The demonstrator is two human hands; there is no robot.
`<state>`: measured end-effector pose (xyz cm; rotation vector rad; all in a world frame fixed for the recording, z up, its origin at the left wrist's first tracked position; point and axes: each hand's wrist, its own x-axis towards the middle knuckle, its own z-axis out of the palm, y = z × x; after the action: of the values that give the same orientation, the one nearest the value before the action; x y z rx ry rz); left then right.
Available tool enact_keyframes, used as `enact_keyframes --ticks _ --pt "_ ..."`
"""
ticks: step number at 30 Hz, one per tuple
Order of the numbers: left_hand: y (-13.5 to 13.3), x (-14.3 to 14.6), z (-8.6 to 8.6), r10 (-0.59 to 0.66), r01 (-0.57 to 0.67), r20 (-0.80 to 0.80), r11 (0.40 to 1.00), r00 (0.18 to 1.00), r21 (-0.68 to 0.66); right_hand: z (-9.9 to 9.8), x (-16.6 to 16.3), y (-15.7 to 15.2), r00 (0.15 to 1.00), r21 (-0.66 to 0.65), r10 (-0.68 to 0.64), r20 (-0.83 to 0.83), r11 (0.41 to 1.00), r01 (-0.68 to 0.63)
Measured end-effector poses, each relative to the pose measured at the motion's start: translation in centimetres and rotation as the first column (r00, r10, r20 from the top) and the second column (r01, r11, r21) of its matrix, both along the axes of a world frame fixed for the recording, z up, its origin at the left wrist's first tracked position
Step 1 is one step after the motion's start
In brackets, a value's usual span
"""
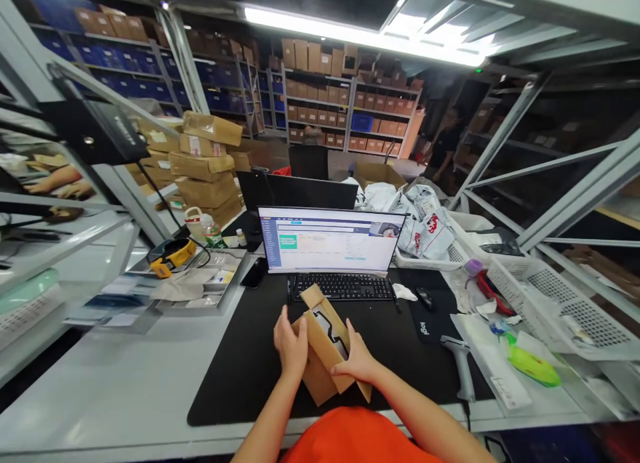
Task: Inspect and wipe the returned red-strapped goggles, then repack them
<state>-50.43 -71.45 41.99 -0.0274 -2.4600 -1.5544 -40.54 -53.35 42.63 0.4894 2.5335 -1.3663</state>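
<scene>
An open brown cardboard box (325, 346) is held at a tilt above the black desk mat (230, 370), its flaps spread. Inside lies a black, angular item (327, 326) against a pale surface; its kind I cannot make out. My left hand (291, 343) holds the box's left side, with the fingers pointing up and the thumb at the cardboard edge. On the lower right side, my right hand (359, 358) grips the box, thumb across the front panel. Just beyond the box are a black keyboard (345, 287) and a lit monitor (333, 243).
To the right are a mouse (425, 298), a grey barcode scanner (460, 366), a bright green packet (534, 366) and white baskets (570, 310). A phone (254, 273) and a tray with a yellow-black device (173, 256) stand left. Stacked cartons (205, 163) rise behind.
</scene>
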Motion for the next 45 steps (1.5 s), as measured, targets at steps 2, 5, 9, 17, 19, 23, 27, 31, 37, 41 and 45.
enact_keyframes --ticks 2,5,9,17,19,23,27,31,37,41,45 --pt "-0.8 0.4 -1.5 -0.138 0.119 0.162 0.985 0.977 0.121 -0.3 0.9 1.2 0.996 -0.283 -0.063 -0.057 0.958 0.045" --pt "-1.1 1.3 -2.9 -0.507 0.346 0.289 0.817 0.812 0.46 -0.3 2.4 1.6 0.979 -0.668 -0.131 -0.158 0.744 -0.008" --pt "-0.5 1.2 0.1 -0.648 0.452 0.278 0.721 0.709 0.525 -0.3 3.0 1.9 0.965 -0.774 -0.028 -0.262 0.603 -0.192" --pt "2.6 1.0 8.3 -0.557 0.522 0.196 0.516 0.807 -0.679 -7.4 4.9 7.0 0.99 -0.214 0.068 -0.125 0.972 -0.094" --pt "3.8 1.8 8.8 -0.617 0.529 0.219 0.377 0.756 -0.76 -8.7 6.1 7.7 0.997 -0.156 0.022 -0.076 0.987 -0.034" --pt "4.8 2.7 9.7 -0.631 0.526 0.218 0.352 0.744 -0.774 -9.2 8.3 8.6 0.997 -0.07 0.011 -0.076 0.997 -0.016" --pt "4.0 2.7 11.0 -0.591 0.526 0.198 0.455 0.782 -0.719 -9.0 9.2 9.2 0.996 -0.045 0.008 -0.089 0.999 -0.012" --pt "3.4 2.9 11.5 -0.613 0.54 0.19 0.457 0.767 -0.707 -9.0 8.5 9.7 0.992 -0.033 0.023 -0.124 0.999 -0.027" --pt "2.2 3.3 12.0 -0.567 0.499 0.184 0.47 0.803 -0.729 -9.3 6.7 9.8 0.987 0.007 0.074 -0.146 0.997 -0.074" --pt "0.7 3.3 13.5 -0.5 0.445 0.151 0.543 0.853 -0.713 -9.5 6.4 9.5 0.981 0.037 0.12 -0.152 0.993 -0.116" --pt "-2.6 2.2 14.3 -0.386 0.37 0.122 0.673 0.914 -0.64 -9.6 6.1 9.5 0.976 0.069 0.145 -0.161 0.988 -0.136"
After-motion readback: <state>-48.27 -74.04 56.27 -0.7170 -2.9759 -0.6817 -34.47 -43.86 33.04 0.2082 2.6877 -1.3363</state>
